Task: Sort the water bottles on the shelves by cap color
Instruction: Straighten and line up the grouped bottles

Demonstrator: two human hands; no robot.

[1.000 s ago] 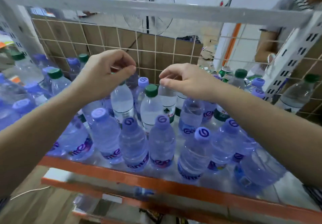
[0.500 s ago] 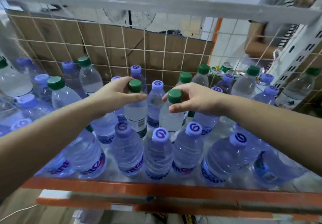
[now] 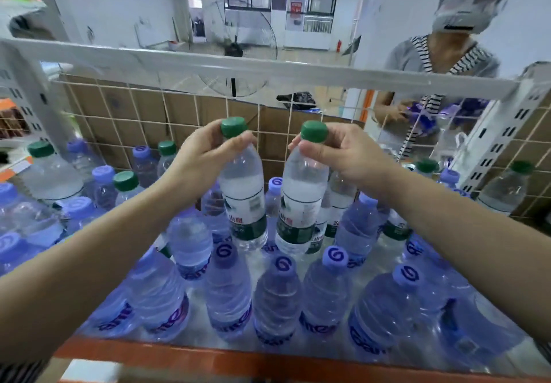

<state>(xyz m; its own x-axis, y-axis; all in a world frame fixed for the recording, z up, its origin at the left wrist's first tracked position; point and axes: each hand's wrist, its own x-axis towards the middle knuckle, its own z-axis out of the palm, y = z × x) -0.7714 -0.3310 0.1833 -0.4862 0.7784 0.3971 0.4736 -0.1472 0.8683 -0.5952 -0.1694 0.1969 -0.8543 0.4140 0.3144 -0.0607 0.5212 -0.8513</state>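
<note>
Two clear green-capped bottles hang lifted above the shelf. My left hand [image 3: 205, 153] pinches the neck of the left green-capped bottle [image 3: 243, 194] just under its cap. My right hand [image 3: 343, 153] pinches the neck of the right green-capped bottle [image 3: 302, 200] the same way. Below them, several purple-capped bottles [image 3: 277, 293] stand in rows along the shelf's front. More green-capped bottles [image 3: 125, 182] stand mixed among purple ones at the back left and right.
The shelf's orange front edge [image 3: 208, 361] runs along the bottom. A white crossbar [image 3: 268, 69] spans overhead, with a wire grid and cardboard [image 3: 149, 108] behind the bottles. Another person [image 3: 429, 84] stands beyond the shelf at the right, handling purple items.
Both hands closed on the necks of two green-capped bottles and raised them from among the others to above the shelf; my view tilted upward.
</note>
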